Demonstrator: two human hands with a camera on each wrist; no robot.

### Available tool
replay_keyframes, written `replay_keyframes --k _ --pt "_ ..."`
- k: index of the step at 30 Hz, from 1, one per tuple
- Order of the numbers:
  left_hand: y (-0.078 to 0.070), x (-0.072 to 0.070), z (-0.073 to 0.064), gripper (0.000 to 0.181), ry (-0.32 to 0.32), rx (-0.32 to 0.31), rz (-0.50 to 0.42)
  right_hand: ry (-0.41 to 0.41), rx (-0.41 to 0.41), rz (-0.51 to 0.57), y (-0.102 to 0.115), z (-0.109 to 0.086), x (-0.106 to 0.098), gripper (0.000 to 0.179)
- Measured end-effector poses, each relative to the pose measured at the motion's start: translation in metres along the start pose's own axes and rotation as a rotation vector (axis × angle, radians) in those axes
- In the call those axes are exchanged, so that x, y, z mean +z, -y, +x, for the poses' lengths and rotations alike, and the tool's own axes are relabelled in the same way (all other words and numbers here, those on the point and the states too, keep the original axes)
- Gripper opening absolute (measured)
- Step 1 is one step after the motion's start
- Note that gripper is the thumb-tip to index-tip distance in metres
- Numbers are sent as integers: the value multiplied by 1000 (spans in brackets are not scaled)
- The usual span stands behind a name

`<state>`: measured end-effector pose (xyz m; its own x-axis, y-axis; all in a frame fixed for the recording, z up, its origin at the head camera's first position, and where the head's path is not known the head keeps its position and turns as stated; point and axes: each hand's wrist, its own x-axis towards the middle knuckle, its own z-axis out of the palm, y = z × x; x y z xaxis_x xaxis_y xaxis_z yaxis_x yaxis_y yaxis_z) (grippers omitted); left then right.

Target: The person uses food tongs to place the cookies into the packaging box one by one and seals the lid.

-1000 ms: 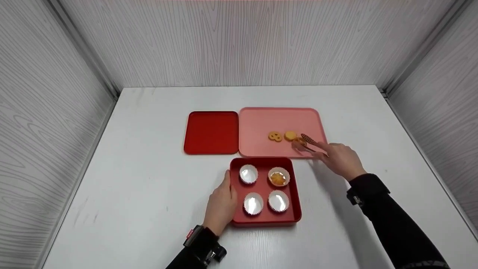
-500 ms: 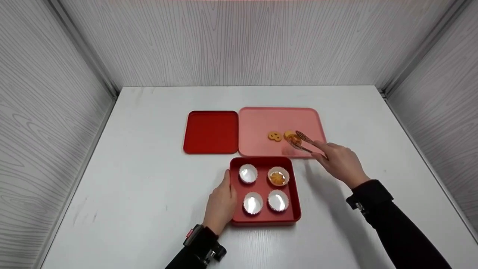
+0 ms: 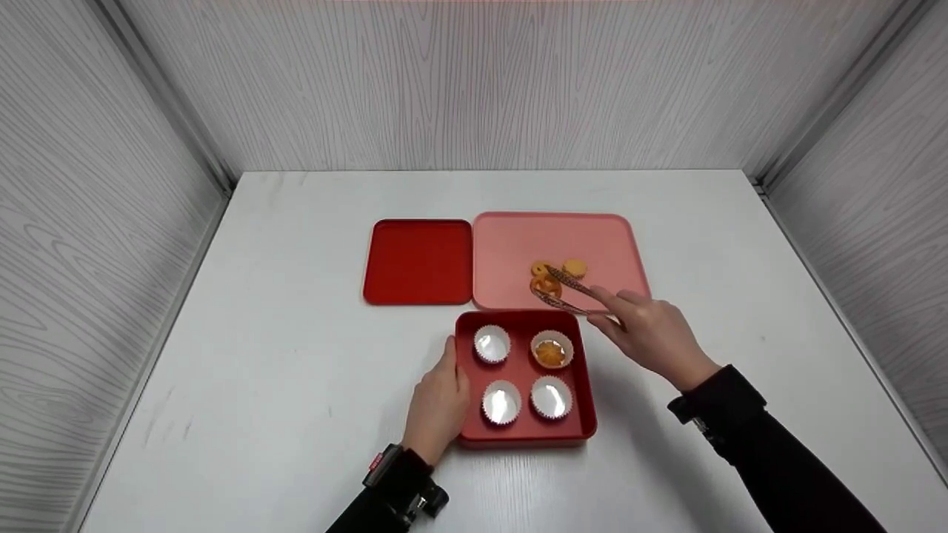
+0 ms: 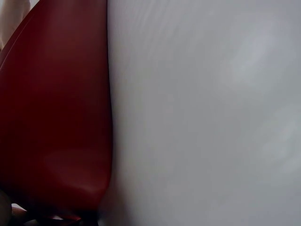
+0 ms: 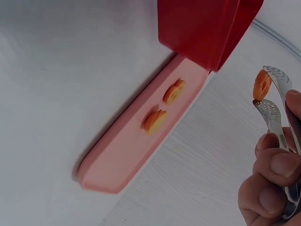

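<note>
In the head view my right hand (image 3: 652,337) holds small metal tongs (image 3: 566,281). Between their perforated tips is a brown ring-like cookie (image 5: 262,85), raised in the right wrist view. Behind and below it, a pretzel-shaped cookie (image 3: 538,268) and a round cookie (image 3: 574,268) lie on the pink tray (image 3: 511,237). My left hand (image 3: 437,407) grips the left side of a square red box (image 3: 526,437). Inside stand white paper cups (image 3: 501,403), several in all; the far right one contains an orange-brown cookie (image 3: 550,354). Some left fingers are hidden by the box.
A flat dark red tray (image 3: 418,263) lies left of the pink tray, edges nearly touching. The red box stands just in front of the pink tray. White table surface (image 3: 274,355) surrounds them, with grey wood-grain panels (image 3: 474,89) behind and at both sides.
My right hand has moved left with the tongs, carrying the ring-like cookie from the pink tray's right front, past the round cookie, toward the box. My left hand and the box stay put.
</note>
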<state>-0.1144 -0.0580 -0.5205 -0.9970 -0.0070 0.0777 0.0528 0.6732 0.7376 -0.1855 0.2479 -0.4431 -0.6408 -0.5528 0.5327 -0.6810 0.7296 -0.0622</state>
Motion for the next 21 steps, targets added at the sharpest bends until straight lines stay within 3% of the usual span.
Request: replay_keyframes --k 11,21 --pt "-3 0 2 54 12 -22 7 41 -84 57 37 6 10 45" --pt "-4 2 3 53 16 -29 20 86 -97 88 48 0 27 45"
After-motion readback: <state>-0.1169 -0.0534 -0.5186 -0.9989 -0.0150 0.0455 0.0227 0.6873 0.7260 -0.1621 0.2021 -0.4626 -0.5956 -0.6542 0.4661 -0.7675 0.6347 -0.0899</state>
